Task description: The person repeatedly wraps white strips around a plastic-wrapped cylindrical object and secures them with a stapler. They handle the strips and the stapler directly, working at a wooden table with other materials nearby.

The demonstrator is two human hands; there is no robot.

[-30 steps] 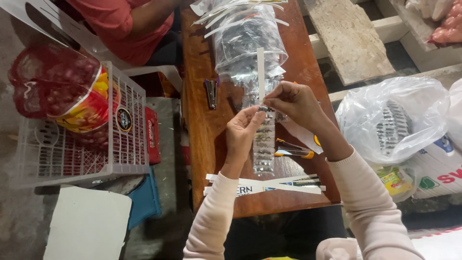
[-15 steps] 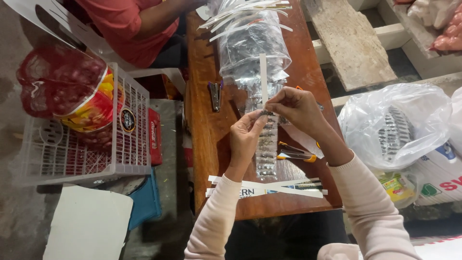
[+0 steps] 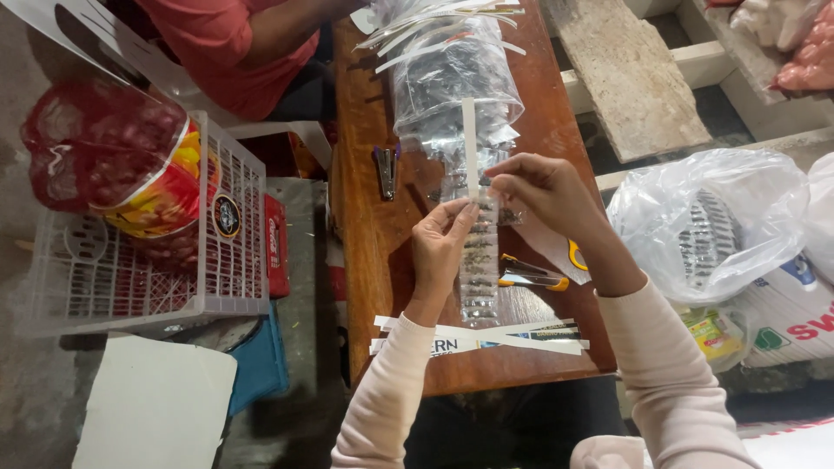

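Left hand over the middle of the wooden table, fingers pinched on the left edge of a hanging strip of small clear packets. Right hand just right of it and a little farther out, thumb and forefinger closed on the top of the same strip, where a narrow white paper strip stands upright. The packet strip hangs down between the two hands, its lower end reaching toward the near edge of the table.

Far end of table: a heap of clear plastic bags. Left of the hands, a small stapler lies flat. Just right of the packet strip, a yellow-handled tool. Near edge: several flat paper strips laid crosswise.

Left of table: white plastic basket holding a red bag. Right of table: a knotted clear bag. Far left, another person in a red shirt.
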